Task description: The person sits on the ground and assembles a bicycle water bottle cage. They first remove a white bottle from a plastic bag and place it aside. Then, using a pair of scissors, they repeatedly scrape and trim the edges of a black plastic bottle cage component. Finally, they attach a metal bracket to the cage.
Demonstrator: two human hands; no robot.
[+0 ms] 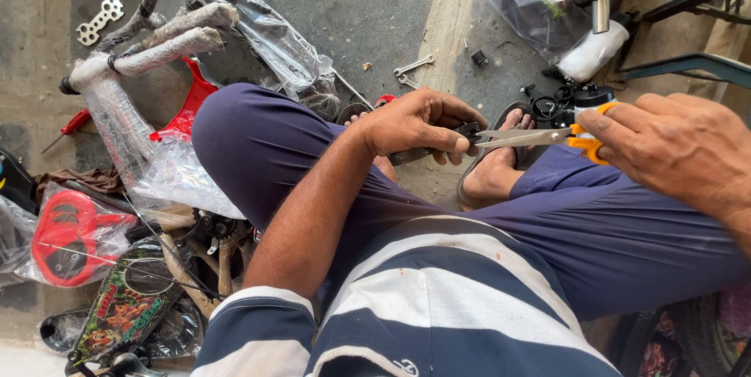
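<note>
Orange-handled scissors [540, 138], gripped by right hand [680, 150], blades aimed left at small black part [468, 131]; left hand [415, 123] pinches that part steady over lap, wrenches [412, 66] on floor [375, 1] beyond.

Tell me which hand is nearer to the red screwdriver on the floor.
Left. The left hand is above the lap, closer to the red screwdriver at far left; the right hand, holding the scissors, is farther away.

Left hand [418, 123] hides small dark part; right hand [680, 150] cut off
</note>
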